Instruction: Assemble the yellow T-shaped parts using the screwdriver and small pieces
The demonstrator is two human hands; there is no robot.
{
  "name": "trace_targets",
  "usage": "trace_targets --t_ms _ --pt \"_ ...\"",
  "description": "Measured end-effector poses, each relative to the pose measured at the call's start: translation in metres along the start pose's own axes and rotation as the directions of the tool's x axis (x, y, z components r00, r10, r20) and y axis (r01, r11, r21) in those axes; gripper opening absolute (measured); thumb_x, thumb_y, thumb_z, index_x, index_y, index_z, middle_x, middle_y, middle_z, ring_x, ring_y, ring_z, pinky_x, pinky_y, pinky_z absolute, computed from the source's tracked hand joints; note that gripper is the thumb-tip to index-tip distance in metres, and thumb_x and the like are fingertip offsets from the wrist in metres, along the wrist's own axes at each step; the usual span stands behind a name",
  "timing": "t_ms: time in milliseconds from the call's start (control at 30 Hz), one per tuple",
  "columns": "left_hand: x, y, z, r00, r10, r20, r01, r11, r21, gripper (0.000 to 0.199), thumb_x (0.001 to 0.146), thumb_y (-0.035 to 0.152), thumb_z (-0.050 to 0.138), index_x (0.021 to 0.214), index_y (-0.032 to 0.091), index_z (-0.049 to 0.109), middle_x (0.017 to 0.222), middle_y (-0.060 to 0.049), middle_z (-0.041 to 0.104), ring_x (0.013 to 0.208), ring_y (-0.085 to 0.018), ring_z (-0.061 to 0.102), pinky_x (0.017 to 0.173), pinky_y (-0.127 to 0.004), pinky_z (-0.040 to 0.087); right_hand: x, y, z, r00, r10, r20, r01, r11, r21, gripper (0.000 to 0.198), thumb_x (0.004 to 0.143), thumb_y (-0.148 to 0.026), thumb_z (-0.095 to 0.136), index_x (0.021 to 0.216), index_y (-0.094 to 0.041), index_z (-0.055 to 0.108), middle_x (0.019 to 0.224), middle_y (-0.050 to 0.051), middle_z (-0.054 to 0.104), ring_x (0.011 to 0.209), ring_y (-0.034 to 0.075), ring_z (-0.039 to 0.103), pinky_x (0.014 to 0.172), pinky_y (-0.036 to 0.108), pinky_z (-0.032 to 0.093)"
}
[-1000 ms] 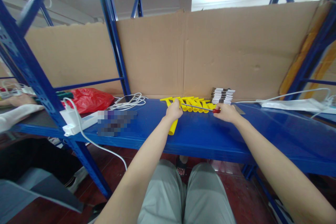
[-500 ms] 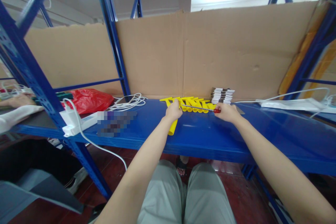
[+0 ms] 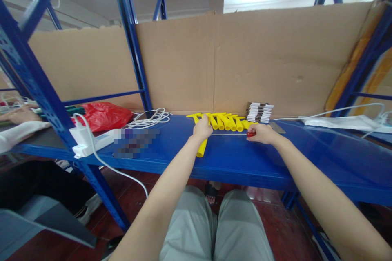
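Observation:
My left hand is closed around a yellow T-shaped scraper handle, whose round grip end points toward me. In my right hand is a screwdriver with a red handle. Its thin metal shaft runs level to the left, toward the held yellow piece; my left hand hides where the tip meets it. Just behind the shaft lies a row of several more yellow T-shaped handles. Beyond my right hand stands a stack of small white and dark packs, and a flat metal piece lies beside it.
A blue shelf forms the work surface, with a cardboard sheet upright behind it. To the left are a white power strip, coiled white cable and a red bag. Another person's hand shows at far left.
My right hand has turned and shifted slightly left and down with the screwdriver. The shaft now lies lower and nearer me, in front of the yellow row. My left hand stays put.

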State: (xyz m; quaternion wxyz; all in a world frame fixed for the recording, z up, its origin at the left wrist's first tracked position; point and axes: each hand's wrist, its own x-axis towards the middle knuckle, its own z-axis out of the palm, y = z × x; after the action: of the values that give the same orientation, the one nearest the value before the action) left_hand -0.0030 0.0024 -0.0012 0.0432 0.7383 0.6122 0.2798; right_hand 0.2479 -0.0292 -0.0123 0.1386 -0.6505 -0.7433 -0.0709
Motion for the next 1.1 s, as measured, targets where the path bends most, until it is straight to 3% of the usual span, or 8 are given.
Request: trace_targets --t_ms 300,533,800,967,1100 --pt "-0.001 0.004 -0.005 0.997 -0.03 -0.07 0.024 0.996 -0.083 0.03 0.085 0.014 0.055 0.114 0.021 0.051 0.11 -0.013 0.069 0.106 -0.026 0.066 0.087 -0.034 0.049 0.001 -0.001 0.001 0.991 -0.089 0.099 0.075 0.988 0.137 0.017 0.069 -0.02 0.061 0.083 -0.022 0.07 0.083 0.003 0.072 0.078 0.019 0.064 0.067 0.026 0.045" --pt "0.001 0.005 -0.002 0.989 0.075 -0.124 -0.099 0.975 -0.201 0.022 0.085 0.012 0.055 0.104 0.022 0.05 0.107 -0.009 0.069 0.107 -0.022 0.065 0.089 -0.033 0.048 0.002 -0.003 0.007 0.985 -0.141 0.102 0.113 0.965 0.238 0.02 0.067 -0.013 0.058 0.083 -0.018 0.069 0.086 0.005 0.072 0.078 0.018 0.065 0.069 0.027 0.048" --pt "-0.001 0.014 0.006 0.94 0.337 -0.044 -0.34 0.933 -0.121 0.022 0.087 0.016 0.053 0.107 0.021 0.048 0.107 -0.01 0.068 0.102 -0.024 0.065 0.088 -0.036 0.049 0.003 -0.009 0.008 0.983 -0.17 -0.074 0.183 0.954 0.238 0.014 0.074 -0.014 0.057 0.084 -0.018 0.066 0.088 0.007 0.072 0.08 0.019 0.066 0.074 0.029 0.05" --pt "-0.012 0.033 0.006 0.867 0.495 0.052 -0.491 0.868 -0.079 0.026 0.089 0.015 0.048 0.114 0.019 0.046 0.115 -0.013 0.065 0.108 -0.025 0.063 0.091 -0.037 0.048 0.005 -0.02 0.008 0.94 -0.196 -0.28 0.274 0.923 0.272 0.019 0.089 -0.028 0.046 0.09 -0.018 0.063 0.091 0.01 0.07 0.081 0.021 0.065 0.076 0.032 0.048" --pt "-0.015 0.043 0.007 0.831 0.547 0.104 -0.543 0.837 -0.062 0.026 0.091 0.015 0.044 0.117 0.018 0.044 0.114 -0.015 0.065 0.107 -0.026 0.064 0.091 -0.039 0.048 0.002 -0.031 0.005 0.911 -0.217 -0.35 0.32 0.909 0.269 0.023 0.092 -0.031 0.041 0.091 -0.019 0.06 0.09 0.011 0.069 0.082 0.021 0.064 0.076 0.032 0.047"
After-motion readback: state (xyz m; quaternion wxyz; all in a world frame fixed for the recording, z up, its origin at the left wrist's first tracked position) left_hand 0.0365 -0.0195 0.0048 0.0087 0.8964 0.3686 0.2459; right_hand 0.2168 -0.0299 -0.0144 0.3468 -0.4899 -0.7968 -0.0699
